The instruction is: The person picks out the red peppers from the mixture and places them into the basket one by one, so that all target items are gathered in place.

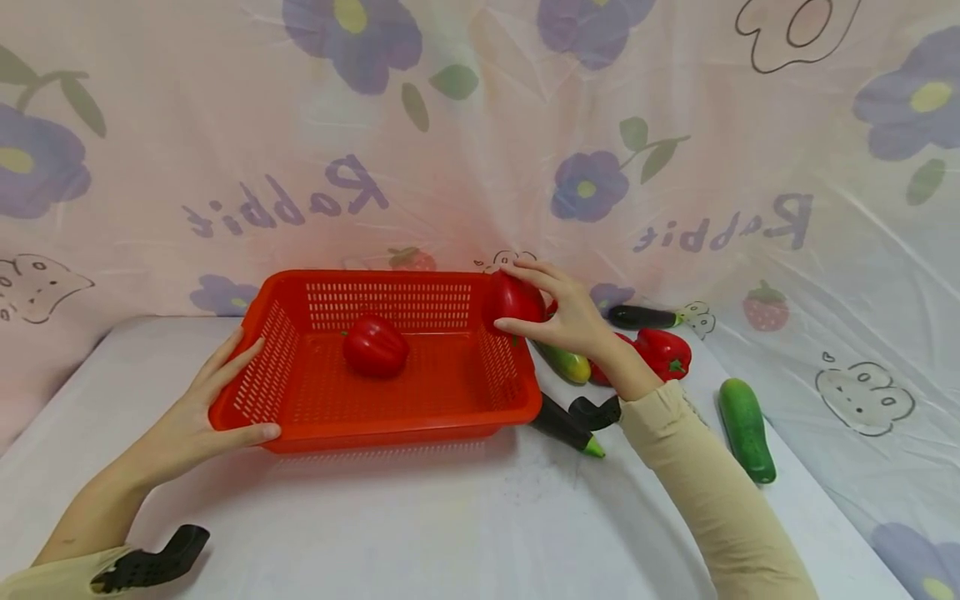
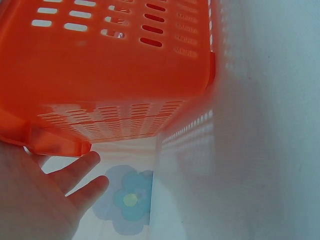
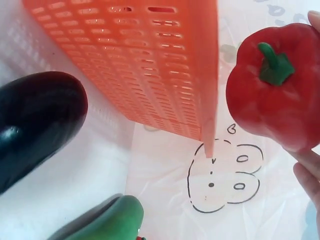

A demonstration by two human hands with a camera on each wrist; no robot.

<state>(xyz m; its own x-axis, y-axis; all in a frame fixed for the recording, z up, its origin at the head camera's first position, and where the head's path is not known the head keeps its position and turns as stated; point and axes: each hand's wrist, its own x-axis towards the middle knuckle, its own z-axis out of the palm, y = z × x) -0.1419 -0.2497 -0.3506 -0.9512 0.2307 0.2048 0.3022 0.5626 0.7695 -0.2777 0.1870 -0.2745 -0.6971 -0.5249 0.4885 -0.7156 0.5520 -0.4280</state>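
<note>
So our right hand (image 1: 566, 312) has the pepper (image 1: 517, 300) grasped between thumb and fingers at the right end of the basket (image 1: 405, 433), near its back corner. From the head view it overlaps the rim, and we can't tell how much height it has. Our left hand (image 1: 191, 425) isn't clenched, just spread on the basket's front left corner, fingers pretty straight. For getting a pepper across that rim, we'd lift it well clear, keep the squeeze light and the left hand steady, and stay off the second pepper (image 1: 375, 346), inside the basket left of its middle. Also mind the eggplant (image 1: 558, 421) by the basket's front right corner.

As for writing: the cloth (image 1: 487, 125) behind the basket says "Rabbit" twice, R at the right-hand end. No brand we can make out on the basket.
</note>
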